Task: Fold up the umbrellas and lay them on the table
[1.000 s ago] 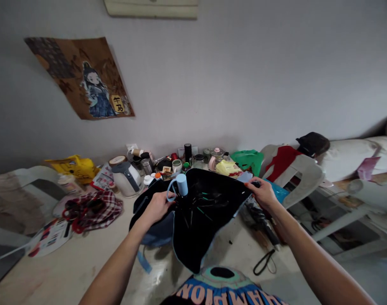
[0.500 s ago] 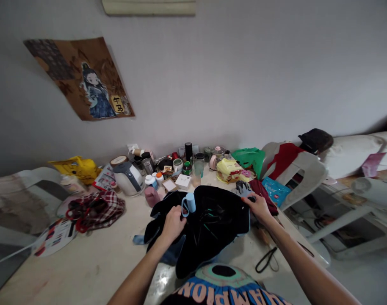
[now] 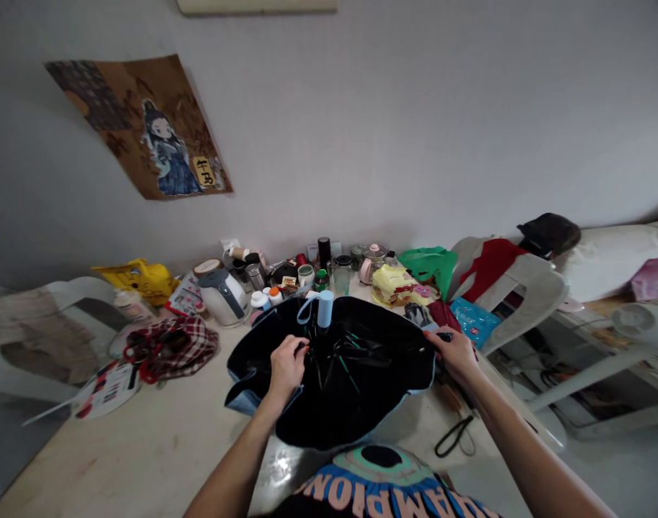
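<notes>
A folding umbrella point(image 3: 361, 388) lies upside down on the pale table point(image 3: 145, 446), its black inner lining spread wide and its thin ribs showing. A light blue handle with a loop strap point(image 3: 323, 311) stands up from its middle. My left hand point(image 3: 286, 363) is closed on the ribs and cloth just below and left of the handle. My right hand point(image 3: 454, 351) is closed on the right rim of the canopy. A pale blue outer edge shows along the front rim.
A white kettle point(image 3: 221, 295), jars, cups and bottles crowd the table's back edge. A plaid cloth bag point(image 3: 170, 345) and a printed fan point(image 3: 105, 388) lie left. A black cord loop point(image 3: 453, 437) lies right of the umbrella. White plastic chairs stand at both sides.
The crumpled umbrella canopy has been pulled wider and flatter. My right hand shifted slightly right with the rim; my left hand stayed near the handle.
</notes>
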`<state>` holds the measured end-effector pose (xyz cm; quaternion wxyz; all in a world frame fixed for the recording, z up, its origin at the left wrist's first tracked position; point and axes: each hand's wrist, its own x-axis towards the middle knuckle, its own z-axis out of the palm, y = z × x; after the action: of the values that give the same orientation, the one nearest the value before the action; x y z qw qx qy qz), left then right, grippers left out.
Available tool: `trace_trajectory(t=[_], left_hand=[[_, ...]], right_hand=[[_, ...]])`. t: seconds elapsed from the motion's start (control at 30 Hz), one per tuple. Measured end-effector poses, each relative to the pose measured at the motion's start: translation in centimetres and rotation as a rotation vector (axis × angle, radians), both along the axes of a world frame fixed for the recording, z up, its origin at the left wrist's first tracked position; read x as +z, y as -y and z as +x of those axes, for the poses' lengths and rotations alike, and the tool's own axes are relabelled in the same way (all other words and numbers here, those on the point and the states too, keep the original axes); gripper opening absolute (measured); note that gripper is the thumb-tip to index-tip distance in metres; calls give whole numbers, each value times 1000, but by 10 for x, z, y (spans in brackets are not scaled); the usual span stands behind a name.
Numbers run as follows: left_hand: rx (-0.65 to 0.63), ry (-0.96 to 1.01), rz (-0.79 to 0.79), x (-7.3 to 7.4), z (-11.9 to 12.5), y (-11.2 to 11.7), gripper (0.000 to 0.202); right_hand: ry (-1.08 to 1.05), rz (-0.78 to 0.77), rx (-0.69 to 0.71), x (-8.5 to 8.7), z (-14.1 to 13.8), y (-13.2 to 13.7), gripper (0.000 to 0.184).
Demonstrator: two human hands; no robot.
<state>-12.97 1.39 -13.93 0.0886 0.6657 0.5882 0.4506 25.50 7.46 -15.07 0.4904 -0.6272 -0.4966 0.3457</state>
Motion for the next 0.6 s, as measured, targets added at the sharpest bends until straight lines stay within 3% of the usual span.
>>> trace_trajectory(t=[0.13, 0.3, 0.4, 0.47, 0.53, 0.6], left_hand=[[-214, -24, 0, 41, 0, -4, 12], [-429, -52, -34, 71, 9, -8, 14], [-488, -80, -38, 80, 24, -17, 17], [-507, -87, -37, 82, 35, -25, 18], [-524, -81, -39, 83, 44, -33, 17], [-522, -76, -42, 82, 44, -38, 17]], right_hand=[[75, -93, 250, 19, 12, 2, 41], [94, 101, 324, 56, 25, -14, 57], [274, 178, 592, 67, -2, -22, 73], [401, 278, 789, 65, -32, -25, 76], [454, 304, 906, 55, -61, -29, 63], [401, 288, 853, 44, -75, -36, 31]])
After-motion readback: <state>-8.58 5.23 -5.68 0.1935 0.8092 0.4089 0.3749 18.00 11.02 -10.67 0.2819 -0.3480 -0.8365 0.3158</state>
